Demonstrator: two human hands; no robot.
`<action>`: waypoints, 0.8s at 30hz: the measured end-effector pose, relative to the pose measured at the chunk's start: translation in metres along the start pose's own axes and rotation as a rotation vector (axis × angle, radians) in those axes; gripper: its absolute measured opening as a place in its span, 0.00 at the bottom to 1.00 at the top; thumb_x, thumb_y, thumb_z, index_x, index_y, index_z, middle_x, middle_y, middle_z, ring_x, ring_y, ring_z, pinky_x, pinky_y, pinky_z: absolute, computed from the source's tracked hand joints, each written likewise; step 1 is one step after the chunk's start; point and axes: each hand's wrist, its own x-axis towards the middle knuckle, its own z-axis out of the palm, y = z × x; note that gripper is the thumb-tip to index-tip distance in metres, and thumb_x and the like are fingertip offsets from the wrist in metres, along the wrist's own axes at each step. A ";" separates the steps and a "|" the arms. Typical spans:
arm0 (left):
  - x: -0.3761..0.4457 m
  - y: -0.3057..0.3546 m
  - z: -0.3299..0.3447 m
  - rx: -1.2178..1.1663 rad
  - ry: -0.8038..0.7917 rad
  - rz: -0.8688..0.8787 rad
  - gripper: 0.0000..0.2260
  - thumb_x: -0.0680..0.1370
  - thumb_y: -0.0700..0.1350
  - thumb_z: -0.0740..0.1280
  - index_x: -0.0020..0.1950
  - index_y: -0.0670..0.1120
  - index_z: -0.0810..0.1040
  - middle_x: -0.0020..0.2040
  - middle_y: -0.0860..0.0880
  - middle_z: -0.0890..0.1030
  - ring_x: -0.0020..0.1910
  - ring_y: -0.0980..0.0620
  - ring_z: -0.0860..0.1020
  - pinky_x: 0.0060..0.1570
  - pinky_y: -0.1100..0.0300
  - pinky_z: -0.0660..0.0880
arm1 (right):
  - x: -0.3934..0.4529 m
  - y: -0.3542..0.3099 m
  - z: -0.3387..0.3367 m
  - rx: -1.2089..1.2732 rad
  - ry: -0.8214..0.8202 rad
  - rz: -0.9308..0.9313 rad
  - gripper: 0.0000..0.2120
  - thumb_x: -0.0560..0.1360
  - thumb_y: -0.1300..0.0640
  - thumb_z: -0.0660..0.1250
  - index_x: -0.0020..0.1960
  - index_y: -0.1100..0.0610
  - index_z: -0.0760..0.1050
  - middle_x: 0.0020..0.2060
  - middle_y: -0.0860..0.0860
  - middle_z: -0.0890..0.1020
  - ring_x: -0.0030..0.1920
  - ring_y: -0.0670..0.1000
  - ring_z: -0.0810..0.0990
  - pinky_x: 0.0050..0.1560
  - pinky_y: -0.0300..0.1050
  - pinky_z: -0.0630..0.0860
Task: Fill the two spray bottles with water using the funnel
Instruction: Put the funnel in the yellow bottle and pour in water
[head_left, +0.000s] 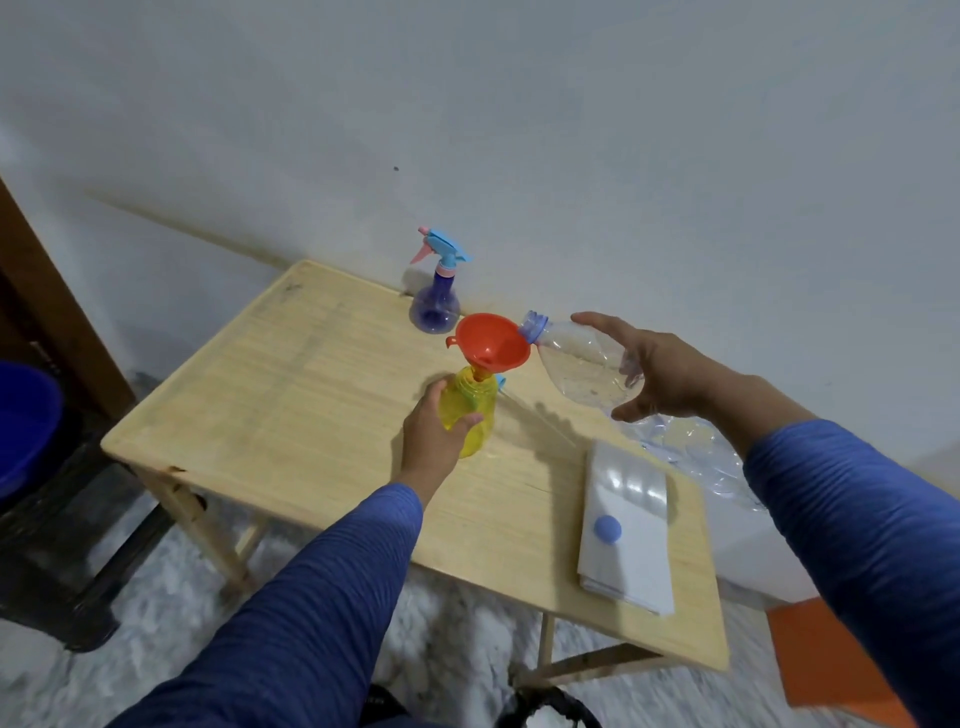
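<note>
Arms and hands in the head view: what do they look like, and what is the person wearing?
Both arms wear long blue sleeves of finely ribbed knit fabric, ending at the wrists. The left hand and right hand are bare: no gloves, rings or watch visible.

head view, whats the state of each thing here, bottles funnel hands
yellow spray bottle: upright, spray head off, gripped by the left hand
funnel: seated in the yellow bottle's neck
clear plastic bottle: uncapped, tipped on its side, mouth at the funnel rim, held by the right hand
purple spray bottle: upright by the wall, spray head on
blue cap: lying on the folded white cloth
</note>
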 end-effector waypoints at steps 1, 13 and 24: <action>0.000 0.000 0.000 -0.012 0.001 -0.014 0.26 0.72 0.48 0.72 0.68 0.51 0.68 0.63 0.49 0.75 0.62 0.49 0.72 0.55 0.60 0.67 | 0.001 0.002 0.000 -0.016 -0.009 0.008 0.53 0.62 0.67 0.78 0.72 0.36 0.52 0.39 0.42 0.71 0.43 0.51 0.75 0.48 0.44 0.72; -0.006 0.009 0.009 -0.065 0.012 -0.074 0.26 0.72 0.48 0.73 0.68 0.51 0.69 0.63 0.49 0.76 0.63 0.48 0.72 0.54 0.61 0.66 | 0.001 0.018 -0.008 -0.134 -0.013 0.023 0.54 0.61 0.65 0.78 0.70 0.31 0.49 0.47 0.51 0.75 0.46 0.51 0.73 0.46 0.44 0.70; -0.006 0.009 0.010 -0.071 0.012 -0.066 0.27 0.72 0.47 0.73 0.68 0.51 0.69 0.64 0.49 0.76 0.64 0.48 0.71 0.55 0.62 0.65 | 0.003 0.013 -0.015 -0.216 -0.048 -0.003 0.55 0.62 0.65 0.77 0.69 0.29 0.46 0.48 0.52 0.74 0.49 0.55 0.74 0.51 0.51 0.76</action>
